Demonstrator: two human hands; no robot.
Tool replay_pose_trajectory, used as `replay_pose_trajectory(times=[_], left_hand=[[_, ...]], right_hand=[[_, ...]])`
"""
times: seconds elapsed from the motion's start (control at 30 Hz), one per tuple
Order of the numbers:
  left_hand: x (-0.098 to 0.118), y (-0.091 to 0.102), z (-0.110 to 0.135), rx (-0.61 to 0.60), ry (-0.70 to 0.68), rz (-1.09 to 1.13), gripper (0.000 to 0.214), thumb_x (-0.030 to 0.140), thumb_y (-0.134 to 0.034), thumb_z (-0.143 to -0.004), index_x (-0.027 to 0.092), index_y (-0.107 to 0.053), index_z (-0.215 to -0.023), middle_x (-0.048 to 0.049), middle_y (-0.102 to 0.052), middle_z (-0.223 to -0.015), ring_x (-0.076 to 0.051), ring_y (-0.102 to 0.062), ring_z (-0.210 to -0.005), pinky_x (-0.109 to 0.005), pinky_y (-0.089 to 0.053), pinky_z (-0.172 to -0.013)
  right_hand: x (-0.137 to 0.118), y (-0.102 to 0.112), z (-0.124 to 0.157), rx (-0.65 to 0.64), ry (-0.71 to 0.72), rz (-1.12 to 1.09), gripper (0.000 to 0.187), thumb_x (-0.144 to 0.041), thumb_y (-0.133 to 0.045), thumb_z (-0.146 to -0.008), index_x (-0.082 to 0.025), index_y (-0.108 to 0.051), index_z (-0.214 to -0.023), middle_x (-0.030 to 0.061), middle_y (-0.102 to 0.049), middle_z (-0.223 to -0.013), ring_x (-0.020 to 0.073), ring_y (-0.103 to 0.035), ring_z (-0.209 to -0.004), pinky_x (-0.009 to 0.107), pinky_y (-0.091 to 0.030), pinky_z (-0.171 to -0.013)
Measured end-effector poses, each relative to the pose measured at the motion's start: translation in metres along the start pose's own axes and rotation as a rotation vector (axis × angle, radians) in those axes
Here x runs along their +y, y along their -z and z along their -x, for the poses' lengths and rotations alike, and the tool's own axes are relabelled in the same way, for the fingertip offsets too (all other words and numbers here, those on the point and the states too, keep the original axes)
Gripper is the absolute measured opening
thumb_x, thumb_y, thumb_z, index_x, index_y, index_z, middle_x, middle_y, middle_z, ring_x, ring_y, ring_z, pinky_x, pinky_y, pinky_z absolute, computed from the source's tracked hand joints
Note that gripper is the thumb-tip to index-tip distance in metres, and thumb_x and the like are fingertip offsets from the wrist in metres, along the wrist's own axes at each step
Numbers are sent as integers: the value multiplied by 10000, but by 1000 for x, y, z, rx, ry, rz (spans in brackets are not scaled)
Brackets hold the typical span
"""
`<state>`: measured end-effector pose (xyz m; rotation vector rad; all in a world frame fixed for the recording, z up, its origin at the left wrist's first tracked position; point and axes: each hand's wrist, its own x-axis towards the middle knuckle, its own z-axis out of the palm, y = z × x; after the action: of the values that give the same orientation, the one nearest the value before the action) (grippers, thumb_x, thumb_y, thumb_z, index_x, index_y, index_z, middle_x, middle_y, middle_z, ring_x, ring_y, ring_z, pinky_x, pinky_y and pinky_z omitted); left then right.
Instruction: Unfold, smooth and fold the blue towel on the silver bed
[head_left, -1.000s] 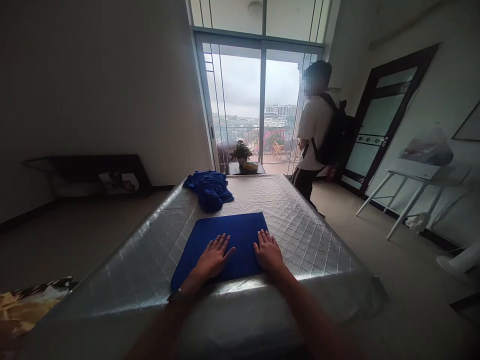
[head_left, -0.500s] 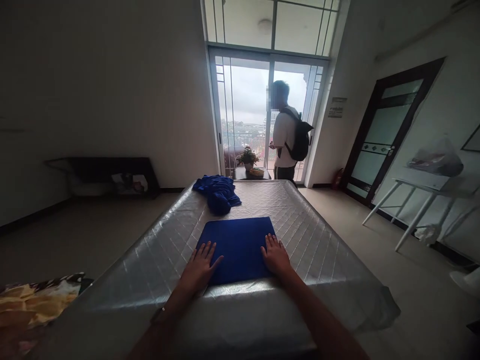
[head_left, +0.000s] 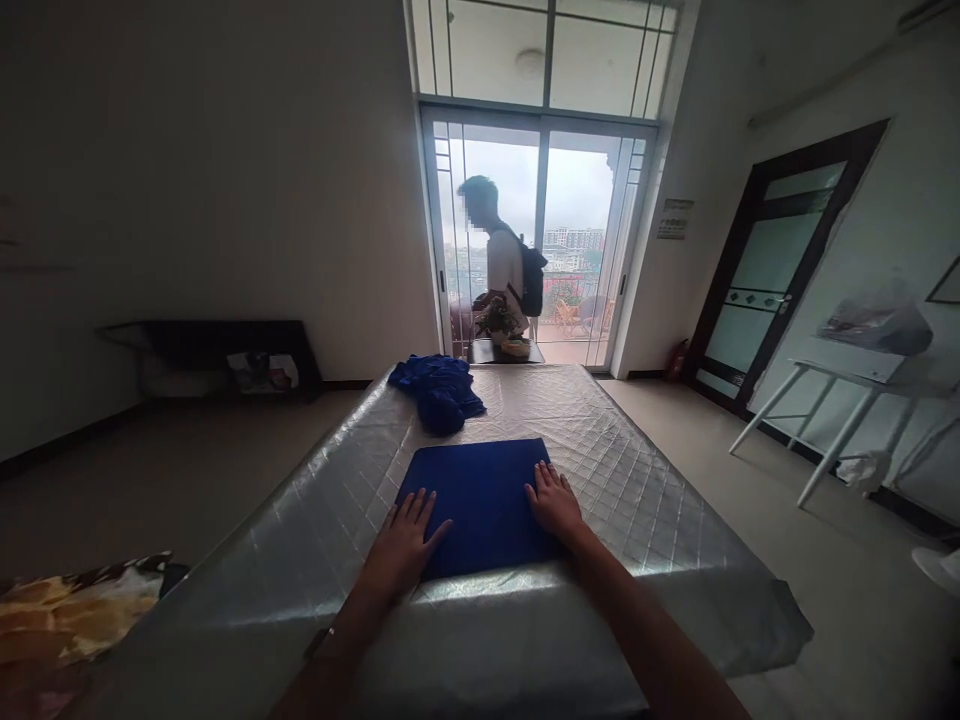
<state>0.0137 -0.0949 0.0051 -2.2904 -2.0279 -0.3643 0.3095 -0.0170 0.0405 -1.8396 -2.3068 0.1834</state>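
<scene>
A flat blue rectangle of what looks like folded cloth [head_left: 480, 505] lies near the front edge of a bed-sized surface under a shiny silver quilted cover [head_left: 622, 480]. On its left edge rests my left hand [head_left: 405, 540], palm down with the fingers spread. My right hand [head_left: 556, 500] lies flat on the right edge, fingers stretched forward. Neither hand grasps anything. Beyond the rectangle, toward the far left of the cover, is a crumpled heap of blue cloth [head_left: 439, 392].
Past the far edge stands a small dark table [head_left: 484, 352] with a potted plant [head_left: 499, 318]. A person with a backpack [head_left: 510, 260] is behind it by the glass doors. At right are a white stool [head_left: 847, 375] and a door [head_left: 784, 260]; patterned fabric [head_left: 75, 620] lies lower left.
The person with the backpack has moved left, behind the plant, and leans forward. My hands stay flat on the blue cloth's edges, with almost no movement.
</scene>
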Motion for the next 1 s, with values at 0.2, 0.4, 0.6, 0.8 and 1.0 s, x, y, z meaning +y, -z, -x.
replay_pose_trajectory(times=[0.2,0.4,0.6,0.8,1.0], left_hand=[[-4,-2,-6,-111,67,-70,846,721,-173,-958,166,-316,-1581,-121,-293,-1650,-307,-231,-1537,-523,-183,-1238],[51,13,-33,-120,70,-52,934,735,-84,-946,80,-326,-1567,-163,-256,-1651,-302,-212,-1541,-479,-175,-1256],[163,3,-79,-131,-259,153,791,597,-63,-1013,103,-320,-1574,-139,-262,-1654,-255,-211,-1545,-444,-191,-1261],[164,-11,-87,-193,-213,195,813,606,-13,-1003,103,-260,-1592,-120,-246,-1663,-246,-184,-1551,-454,-165,-1268],[64,-6,-58,-200,-43,65,780,637,-103,-1004,154,-265,-1596,-88,-203,-1674,-252,-166,-1553,-474,-158,-1264]], right_hand=[[6,-14,-1,18,0,-42,652,-420,-242,-1047,-48,-272,-1582,112,-221,-1659,229,-167,-1546,410,-129,-1249],[3,-12,0,34,0,-49,643,-416,-244,-1044,-65,-292,-1581,116,-236,-1653,225,-183,-1543,412,-142,-1246],[11,-15,0,-5,56,36,610,-334,-300,-1027,-109,-273,-1594,107,-194,-1665,217,-157,-1548,409,-160,-1245],[13,-17,-1,13,56,26,608,-321,-298,-1027,-89,-279,-1589,102,-202,-1664,219,-165,-1546,398,-152,-1249],[6,-14,-3,11,-9,-52,622,-372,-248,-1043,-66,-287,-1583,95,-226,-1657,223,-174,-1545,403,-122,-1252]])
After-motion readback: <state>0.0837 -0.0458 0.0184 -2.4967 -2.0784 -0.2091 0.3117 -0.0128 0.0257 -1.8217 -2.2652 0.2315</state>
